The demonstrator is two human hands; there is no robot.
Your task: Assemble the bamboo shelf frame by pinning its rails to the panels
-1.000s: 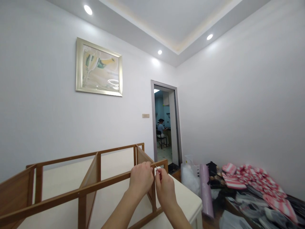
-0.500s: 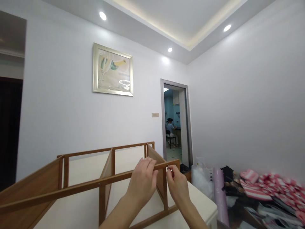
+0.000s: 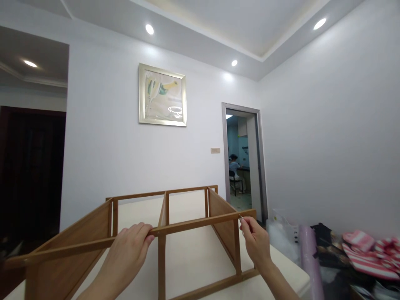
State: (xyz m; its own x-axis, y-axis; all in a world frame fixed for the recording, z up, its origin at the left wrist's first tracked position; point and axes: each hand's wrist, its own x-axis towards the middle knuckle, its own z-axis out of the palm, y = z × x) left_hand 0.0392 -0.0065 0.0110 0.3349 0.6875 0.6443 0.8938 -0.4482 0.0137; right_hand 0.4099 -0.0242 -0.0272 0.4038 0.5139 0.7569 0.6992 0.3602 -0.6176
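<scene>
A brown wooden shelf frame (image 3: 200,219) with upright panels lies on a cream-white tabletop (image 3: 190,254). My left hand (image 3: 129,246) grips its near top rail, fingers over the bar and thumb at the front, just left of the middle post. Near the right end of that rail, my right hand (image 3: 254,239) pinches a thin, small metal piece (image 3: 241,217). Its tip meets the rail where the right-hand panel joins. Most of the piece is hidden by my fingers, so I cannot tell its exact kind.
To the right of the table are a purple roll (image 3: 309,254), clear plastic bags (image 3: 283,237) and a pile of pink-and-white striped cloth (image 3: 368,254). Beyond a doorway (image 3: 224,158) a person (image 3: 234,168) sits on a chair. A framed picture (image 3: 162,95) hangs on the wall.
My left hand has slid leftward along the rail, from near the right end to the middle post. My right hand stays at the right joint. The view has turned slightly left.
</scene>
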